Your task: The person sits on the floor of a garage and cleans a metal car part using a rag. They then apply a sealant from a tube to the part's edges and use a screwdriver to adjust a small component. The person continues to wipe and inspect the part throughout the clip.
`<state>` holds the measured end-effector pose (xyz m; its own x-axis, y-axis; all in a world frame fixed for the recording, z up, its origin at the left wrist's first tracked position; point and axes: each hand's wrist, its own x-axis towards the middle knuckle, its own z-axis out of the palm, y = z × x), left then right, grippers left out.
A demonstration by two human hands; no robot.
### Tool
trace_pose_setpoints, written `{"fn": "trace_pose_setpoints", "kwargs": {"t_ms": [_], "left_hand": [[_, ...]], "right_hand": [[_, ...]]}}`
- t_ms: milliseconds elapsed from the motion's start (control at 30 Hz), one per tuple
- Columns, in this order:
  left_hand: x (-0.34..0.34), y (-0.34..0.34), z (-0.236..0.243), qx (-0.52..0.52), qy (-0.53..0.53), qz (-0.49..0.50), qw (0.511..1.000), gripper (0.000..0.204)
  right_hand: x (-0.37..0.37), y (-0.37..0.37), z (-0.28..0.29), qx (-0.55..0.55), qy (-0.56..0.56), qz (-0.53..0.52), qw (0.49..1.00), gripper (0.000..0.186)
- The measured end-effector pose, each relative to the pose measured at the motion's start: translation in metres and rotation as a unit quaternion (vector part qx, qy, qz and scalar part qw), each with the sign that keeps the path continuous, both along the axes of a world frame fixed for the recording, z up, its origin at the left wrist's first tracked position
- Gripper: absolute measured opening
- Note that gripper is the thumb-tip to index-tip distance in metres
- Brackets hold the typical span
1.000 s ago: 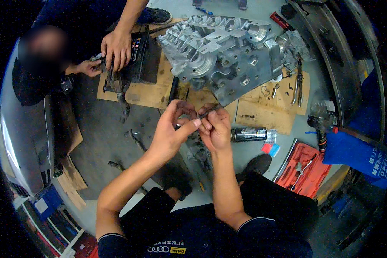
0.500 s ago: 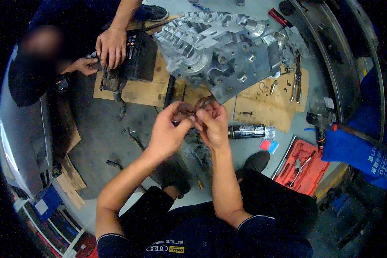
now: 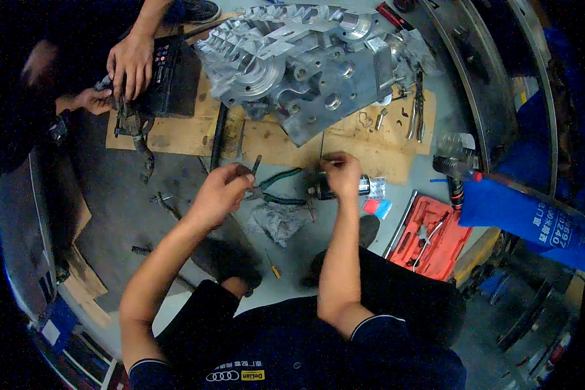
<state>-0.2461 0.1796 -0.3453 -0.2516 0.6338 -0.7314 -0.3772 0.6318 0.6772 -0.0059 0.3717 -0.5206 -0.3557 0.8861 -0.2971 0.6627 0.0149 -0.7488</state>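
My left hand (image 3: 222, 190) is closed around a short dark threaded rod, like a bolt (image 3: 257, 164), its end sticking up past the thumb. Off to its right, my right hand (image 3: 342, 174) has its fingers drawn together over the black spray can (image 3: 363, 187); what they grip, if anything, does not show. Between both hands, pliers with dark green handles (image 3: 285, 201) lie on a crumpled grey rag (image 3: 281, 222). Beyond them a bare-metal engine block (image 3: 312, 104) rests tilted on cardboard (image 3: 396, 159).
At the left a co-worker's hand (image 3: 131, 65) is on a dark metal part (image 3: 135, 127) beside a black case (image 3: 175, 88). Long-handled pliers (image 3: 417, 107) lie right of the block. A red tool case (image 3: 429, 237) and blue cloth (image 3: 507, 221) are at the right.
My hands have come apart, the left moving left with the bolt, the right moving right toward the spray can. The pliers and rag now show between them. The whole view has shifted.
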Motion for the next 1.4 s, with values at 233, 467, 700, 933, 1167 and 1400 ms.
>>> {"fn": "trace_pose_setpoints", "kwargs": {"t_ms": [233,467,700,933,1167,1400], "left_hand": [[0.007,0.001,0.006,0.026,0.02,-0.058,0.998,0.021],[0.0,-0.004,0.021,0.062,-0.011,-0.009,0.998,0.027],[-0.025,-0.023,0.032,0.14,0.035,0.023,0.989,0.014],[-0.021,0.002,0.057,0.128,0.28,-0.045,0.95,0.031],[-0.023,0.026,0.06,0.139,0.271,-0.025,0.952,0.032],[-0.022,0.032,0.049,0.202,0.192,0.039,0.96,0.02]], "right_hand": [[0.049,0.033,-0.059,0.224,-0.164,0.087,0.957,0.027],[0.006,0.023,0.005,-0.001,-0.094,0.082,0.992,0.021],[-0.099,-0.079,0.077,-0.409,0.459,0.037,0.788,0.024],[-0.142,-0.089,0.153,-0.406,0.579,-0.11,0.699,0.015],[-0.159,-0.084,0.176,-0.396,0.598,-0.179,0.674,0.01],[-0.159,-0.089,0.165,-0.394,0.608,-0.165,0.669,0.026]]}}
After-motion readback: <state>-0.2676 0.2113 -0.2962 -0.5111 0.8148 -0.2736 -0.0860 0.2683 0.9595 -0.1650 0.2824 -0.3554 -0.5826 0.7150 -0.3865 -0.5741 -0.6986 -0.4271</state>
